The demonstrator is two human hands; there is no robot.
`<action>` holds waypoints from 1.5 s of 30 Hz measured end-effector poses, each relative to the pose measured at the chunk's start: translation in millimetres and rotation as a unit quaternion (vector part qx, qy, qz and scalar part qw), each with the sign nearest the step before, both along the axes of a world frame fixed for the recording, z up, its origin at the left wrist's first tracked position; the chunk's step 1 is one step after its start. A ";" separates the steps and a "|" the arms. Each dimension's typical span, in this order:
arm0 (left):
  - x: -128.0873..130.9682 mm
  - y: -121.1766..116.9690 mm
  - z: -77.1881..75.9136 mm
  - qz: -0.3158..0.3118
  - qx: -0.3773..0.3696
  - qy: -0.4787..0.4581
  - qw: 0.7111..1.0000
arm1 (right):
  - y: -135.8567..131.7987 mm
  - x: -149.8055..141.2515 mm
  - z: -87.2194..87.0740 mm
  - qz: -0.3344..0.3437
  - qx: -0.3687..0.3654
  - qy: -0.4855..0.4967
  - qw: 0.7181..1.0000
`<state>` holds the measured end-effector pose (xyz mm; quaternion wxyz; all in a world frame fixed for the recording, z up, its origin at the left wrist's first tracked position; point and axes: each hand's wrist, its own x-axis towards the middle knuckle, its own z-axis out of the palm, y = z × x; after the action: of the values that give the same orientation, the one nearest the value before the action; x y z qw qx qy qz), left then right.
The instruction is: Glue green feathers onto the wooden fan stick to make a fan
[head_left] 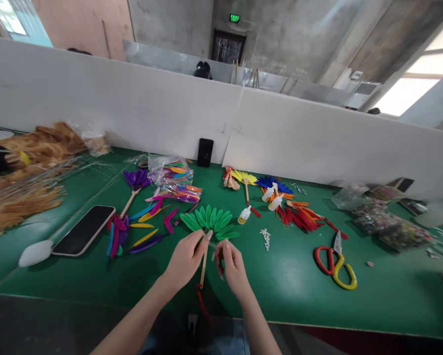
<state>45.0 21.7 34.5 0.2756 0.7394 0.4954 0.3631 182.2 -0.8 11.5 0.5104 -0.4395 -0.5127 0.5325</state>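
A green feather fan (211, 218) with a thin wooden handle (204, 268) and a red tassel (202, 300) is in front of me. My left hand (186, 257) is closed on the fan where the feathers meet the handle. Just right of the handle, my right hand (231, 264) has its thumb and forefinger pinched together. A thin pale strip shows between the hands, too small to name. Close by stands a small white glue bottle (244, 215). White beads (265, 239) lie in a little heap right of the fan.
Loose colored feathers (145, 236), a purple feather fan (136, 180) and a phone (86, 230) lie to the left. Two more glue bottles (276, 202) are beside blue and yellow fans (243, 177). Red-and-yellow scissors (335, 264) and bagged beads (387, 222) are at right. A white partition (162, 108) stands behind.
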 end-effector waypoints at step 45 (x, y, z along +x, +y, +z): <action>9.5 -5.8 5.7 -0.041 0.009 0.041 0.998 | 0.6 -10.8 5.1 -0.015 0.010 -0.022 1.000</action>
<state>54.5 16.0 40.3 0.2632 0.7758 0.4721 0.3256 171.4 -0.1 16.6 0.5116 -0.4535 -0.5221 0.5099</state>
